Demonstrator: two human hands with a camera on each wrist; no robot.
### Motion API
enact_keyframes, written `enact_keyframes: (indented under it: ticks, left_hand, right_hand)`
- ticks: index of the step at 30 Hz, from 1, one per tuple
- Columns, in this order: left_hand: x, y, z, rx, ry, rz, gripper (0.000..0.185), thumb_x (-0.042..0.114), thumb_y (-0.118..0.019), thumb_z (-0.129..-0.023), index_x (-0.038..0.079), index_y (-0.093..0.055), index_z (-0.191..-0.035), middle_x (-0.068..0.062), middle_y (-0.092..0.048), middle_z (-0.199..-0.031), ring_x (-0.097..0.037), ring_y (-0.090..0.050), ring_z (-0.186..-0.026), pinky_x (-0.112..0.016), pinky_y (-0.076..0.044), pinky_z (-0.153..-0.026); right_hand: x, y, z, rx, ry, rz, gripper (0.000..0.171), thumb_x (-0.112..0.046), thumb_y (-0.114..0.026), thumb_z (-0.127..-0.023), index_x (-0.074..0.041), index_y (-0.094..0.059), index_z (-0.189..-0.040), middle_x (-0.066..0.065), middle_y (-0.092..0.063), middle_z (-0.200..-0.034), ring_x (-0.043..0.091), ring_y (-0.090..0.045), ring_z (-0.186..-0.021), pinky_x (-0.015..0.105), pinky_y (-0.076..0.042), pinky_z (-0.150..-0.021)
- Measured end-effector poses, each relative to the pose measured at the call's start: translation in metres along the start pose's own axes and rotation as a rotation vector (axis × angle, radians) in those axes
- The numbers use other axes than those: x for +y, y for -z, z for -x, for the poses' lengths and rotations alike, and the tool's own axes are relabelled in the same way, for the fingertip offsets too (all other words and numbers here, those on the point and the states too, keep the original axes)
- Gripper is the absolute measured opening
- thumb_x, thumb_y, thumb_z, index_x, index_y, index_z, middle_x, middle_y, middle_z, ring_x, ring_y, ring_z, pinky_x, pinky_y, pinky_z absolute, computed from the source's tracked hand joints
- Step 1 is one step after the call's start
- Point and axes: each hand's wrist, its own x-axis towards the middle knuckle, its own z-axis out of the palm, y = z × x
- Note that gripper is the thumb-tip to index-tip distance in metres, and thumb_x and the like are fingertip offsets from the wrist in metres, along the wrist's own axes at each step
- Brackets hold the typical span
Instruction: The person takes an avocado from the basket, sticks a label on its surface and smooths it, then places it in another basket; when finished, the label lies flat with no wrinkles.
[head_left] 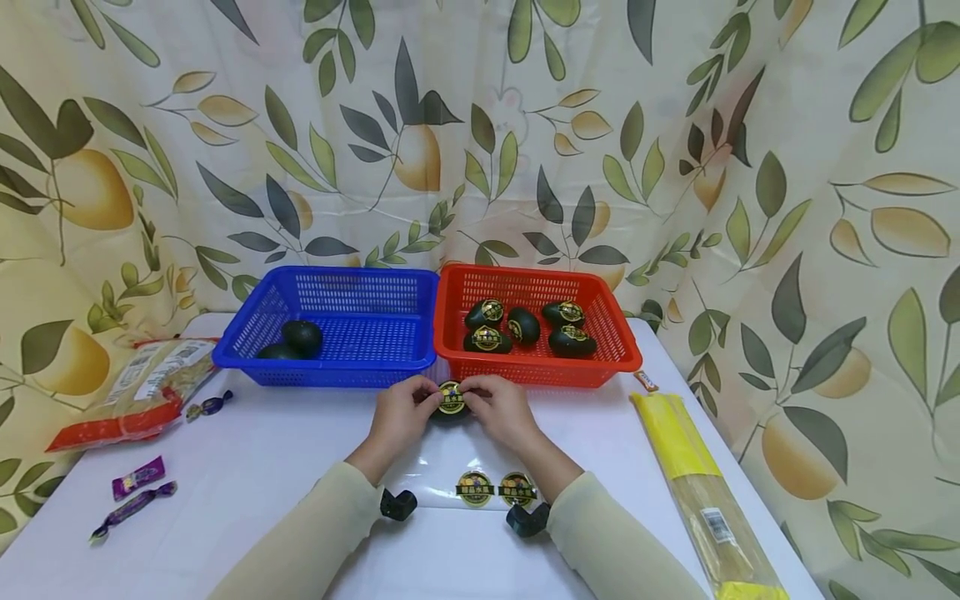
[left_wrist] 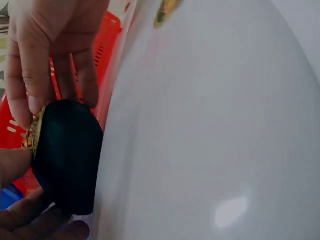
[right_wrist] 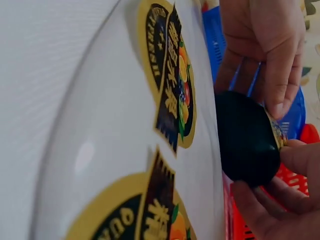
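Note:
Both hands hold one dark green avocado (head_left: 450, 417) upright at the front of the baskets, its sticker side facing up and away. The left hand (head_left: 403, 417) grips its left side, the right hand (head_left: 504, 410) its right. A round gold-and-black sticker (head_left: 452, 398) lies on the avocado, with thumbs and fingertips touching its edges. In the left wrist view the avocado (left_wrist: 70, 155) hides part of the fingers behind it. Below the hands lies a glossy sticker sheet (head_left: 427, 483) bearing two more stickers (head_left: 476, 489), seen large in the right wrist view.
A blue basket (head_left: 360, 375) holds two plain avocados (head_left: 302, 337). The adjoining red basket (head_left: 525, 371) contains several stickered avocados (head_left: 487, 339). Left stand a red-and-clear food bag (head_left: 142, 387) and wrapped candies (head_left: 138, 477); right lie a yellow noodle-like packet (head_left: 705, 492) and a small wrapper (head_left: 646, 381).

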Motion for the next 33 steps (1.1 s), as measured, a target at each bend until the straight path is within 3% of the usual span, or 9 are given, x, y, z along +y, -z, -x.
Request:
enact_keyframes:
  ticks: [4, 8, 16, 21, 24, 30, 33]
  left_hand:
    - [-0.003, 0.000, 0.002, -0.046, -0.109, -0.034, 0.020, 0.019, -0.075, -0.097, 0.015, -0.080, -0.116, -0.004, -0.078, -0.114, -0.024, -0.071, -0.111, -0.044, -0.058, -0.095]
    - [-0.004, 0.000, 0.004, -0.097, -0.160, -0.067, 0.030, 0.026, -0.075, -0.097, 0.018, -0.076, -0.126, -0.008, -0.074, -0.122, -0.028, -0.067, -0.117, -0.046, -0.056, -0.099]
    - [-0.005, -0.001, 0.003, -0.221, -0.140, -0.089, 0.049, 0.031, -0.070, -0.100, 0.017, -0.060, -0.146, -0.017, -0.063, -0.131, -0.034, -0.062, -0.120, -0.052, -0.053, -0.104]
    - [-0.008, 0.003, 0.002, -0.217, -0.143, -0.048, 0.041, 0.027, -0.068, -0.102, 0.017, -0.064, -0.141, -0.015, -0.066, -0.136, -0.033, -0.062, -0.126, -0.052, -0.050, -0.108]
    - [-0.012, 0.005, 0.001, -0.204, -0.100, 0.036, 0.034, 0.026, -0.071, -0.100, 0.017, -0.071, -0.132, -0.010, -0.071, -0.133, -0.030, -0.064, -0.128, -0.050, -0.051, -0.108]
    - [-0.021, 0.008, -0.004, -0.205, 0.188, 0.274, 0.026, 0.026, -0.079, -0.093, 0.017, -0.080, -0.118, -0.006, -0.075, -0.124, -0.023, -0.067, -0.120, -0.040, -0.056, -0.099]
    - [-0.021, 0.010, -0.006, -0.218, 0.246, 0.289, 0.025, 0.025, -0.079, -0.094, 0.016, -0.080, -0.117, -0.007, -0.075, -0.124, -0.020, -0.067, -0.115, -0.035, -0.058, -0.093]
  right_hand:
    - [0.000, 0.001, 0.003, -0.015, 0.040, 0.085, 0.017, -0.018, -0.075, -0.096, -0.018, -0.081, -0.112, 0.005, -0.076, -0.113, 0.023, -0.072, -0.108, 0.043, -0.060, -0.093]
    - [0.001, 0.001, 0.004, -0.040, 0.056, 0.121, 0.025, -0.027, -0.075, -0.096, -0.020, -0.079, -0.120, 0.005, -0.076, -0.114, 0.023, -0.071, -0.108, 0.042, -0.060, -0.091]
    - [0.002, 0.010, 0.002, -0.092, 0.057, 0.128, 0.029, -0.028, -0.075, -0.097, -0.019, -0.078, -0.123, 0.006, -0.076, -0.117, 0.024, -0.070, -0.111, 0.045, -0.057, -0.095]
    - [0.006, 0.013, -0.002, -0.123, -0.023, 0.045, 0.026, -0.032, -0.079, -0.093, -0.022, -0.081, -0.117, 0.001, -0.077, -0.113, 0.017, -0.069, -0.106, 0.038, -0.058, -0.087]
    - [0.008, 0.013, -0.003, -0.143, -0.065, -0.030, 0.025, -0.035, -0.082, -0.090, -0.025, -0.082, -0.113, -0.001, -0.078, -0.109, 0.014, -0.070, -0.096, 0.032, -0.058, -0.077]
    - [0.015, 0.010, -0.003, -0.211, -0.088, -0.148, 0.031, -0.035, -0.084, -0.089, -0.025, -0.079, -0.118, 0.000, -0.079, -0.106, 0.011, -0.071, -0.089, 0.026, -0.057, -0.071]
    - [0.016, 0.011, -0.003, -0.249, -0.072, -0.130, 0.035, -0.035, -0.082, -0.090, -0.024, -0.077, -0.123, 0.004, -0.078, -0.106, 0.014, -0.069, -0.087, 0.028, -0.057, -0.065]
